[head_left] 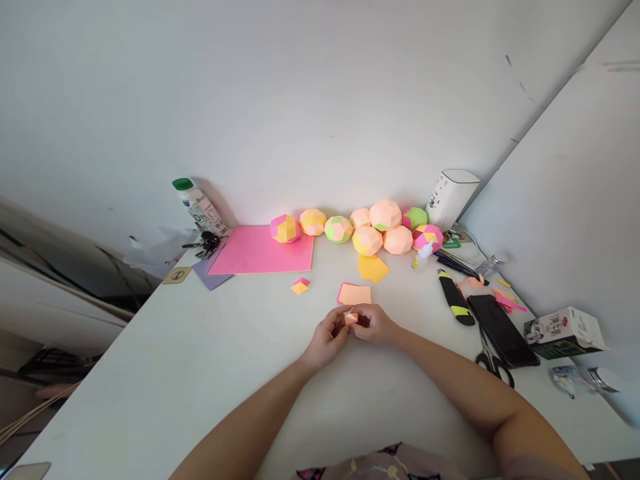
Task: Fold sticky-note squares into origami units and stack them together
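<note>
Both hands meet over the middle of the white table, pinching one small folded piece of peach paper (351, 319) between them. My left hand (329, 338) grips its left side with thumb and fingers. On its right side, the fingers of my right hand (376, 324) are closed. Just beyond the hands lies a stack of peach paper squares (356, 295) with a pink edge showing. To the left sits a small folded pink and yellow paper piece (301, 285). Yellow paper sheets (374, 268) lie farther back.
Several faceted paper balls (367, 240) line the wall, one on a pink sheet (250, 253). A glue bottle (423, 255) stands near them. At right lie a utility knife (455, 298), scissors (493, 363), a black phone (504, 330) and a milk carton (565, 332). A green-capped bottle (200, 207) stands back left.
</note>
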`<action>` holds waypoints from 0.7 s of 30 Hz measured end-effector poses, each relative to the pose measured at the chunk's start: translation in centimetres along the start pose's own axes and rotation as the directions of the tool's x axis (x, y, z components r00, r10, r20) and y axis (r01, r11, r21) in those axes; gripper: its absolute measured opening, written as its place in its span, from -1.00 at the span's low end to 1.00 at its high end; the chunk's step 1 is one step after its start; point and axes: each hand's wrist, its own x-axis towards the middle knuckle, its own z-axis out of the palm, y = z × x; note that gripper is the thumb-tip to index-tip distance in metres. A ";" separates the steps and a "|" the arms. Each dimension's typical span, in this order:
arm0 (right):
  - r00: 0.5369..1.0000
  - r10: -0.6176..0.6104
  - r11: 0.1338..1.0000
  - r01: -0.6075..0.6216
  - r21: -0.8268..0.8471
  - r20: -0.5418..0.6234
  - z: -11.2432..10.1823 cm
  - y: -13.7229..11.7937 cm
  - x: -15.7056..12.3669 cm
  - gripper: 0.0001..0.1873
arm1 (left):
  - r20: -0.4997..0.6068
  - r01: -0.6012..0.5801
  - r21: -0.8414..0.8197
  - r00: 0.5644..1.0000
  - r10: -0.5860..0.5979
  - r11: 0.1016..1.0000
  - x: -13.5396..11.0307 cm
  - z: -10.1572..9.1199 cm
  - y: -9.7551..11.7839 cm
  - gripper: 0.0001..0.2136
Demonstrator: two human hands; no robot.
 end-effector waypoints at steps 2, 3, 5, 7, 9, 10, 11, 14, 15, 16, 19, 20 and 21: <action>1.000 -0.008 1.000 0.008 -0.022 -0.012 0.0 -0.1 0.0 -0.94 | 0.004 0.006 0.006 1.000 -0.006 1.000 0.0 0.0 0.0 -0.67; 1.000 0.000 1.000 0.000 -0.018 -0.017 0.0 -0.1 0.0 -0.93 | 0.003 0.017 -0.005 1.000 -0.017 1.000 0.0 0.0 0.1 -0.67; 0.999 0.035 0.999 -0.034 0.016 -0.031 -0.1 -0.1 0.0 -0.92 | -0.009 0.057 -0.044 0.998 -0.057 0.997 0.0 -0.1 0.3 -0.66; 0.997 0.069 0.995 -0.066 0.079 -0.029 -0.2 -0.1 -0.1 -0.90 | -0.019 0.103 -0.081 0.994 -0.105 0.991 -0.1 -0.2 0.6 -0.65; 0.997 0.079 0.986 -0.076 0.151 -0.016 -0.2 -0.2 -0.1 -0.92 | -0.014 0.131 -0.091 0.991 -0.132 0.987 -0.1 -0.3 0.8 -0.65; 0.997 0.076 0.981 -0.072 0.182 -0.012 -0.2 -0.3 -0.2 -0.92 | -0.012 0.136 -0.084 0.990 -0.138 0.987 -0.1 -0.3 0.9 -0.65; 0.997 0.070 0.976 -0.066 0.208 -0.015 -0.2 -0.3 -0.2 -0.90 | -0.011 0.140 -0.073 0.990 -0.141 0.988 -0.2 -0.3 1.0 -0.65; 0.998 0.044 0.964 -0.031 0.263 -0.045 -0.2 -0.3 -0.4 -0.85 | -0.002 0.152 -0.044 0.988 -0.152 0.987 -0.2 -0.3 1.1 -0.64; 0.998 0.026 0.962 -0.011 0.271 -0.051 -0.2 -0.3 -0.4 -0.85 | 0.003 0.153 -0.037 0.988 -0.153 0.987 -0.2 -0.3 1.1 -0.64; 0.998 0.000 0.962 0.015 0.273 -0.057 -0.2 -0.2 -0.5 -0.86 | 0.007 0.153 -0.032 0.988 -0.153 0.988 -0.1 -0.3 1.1 -0.65; 0.993 -0.086 0.969 0.102 0.226 -0.078 -0.1 0.1 -0.5 -0.86 | 0.010 0.149 -0.017 0.989 -0.149 0.989 -0.1 -0.3 1.1 -0.65; 0.991 -0.102 0.973 0.118 0.200 -0.090 0.0 0.2 -0.5 -0.85 | 0.013 0.146 -0.015 0.989 -0.146 0.989 -0.1 -0.3 1.1 -0.65; 0.989 -0.107 0.977 0.124 0.174 -0.105 0.1 0.2 -0.5 -0.84 | 0.019 0.142 -0.016 0.990 -0.141 0.990 -0.1 -0.4 1.1 -0.65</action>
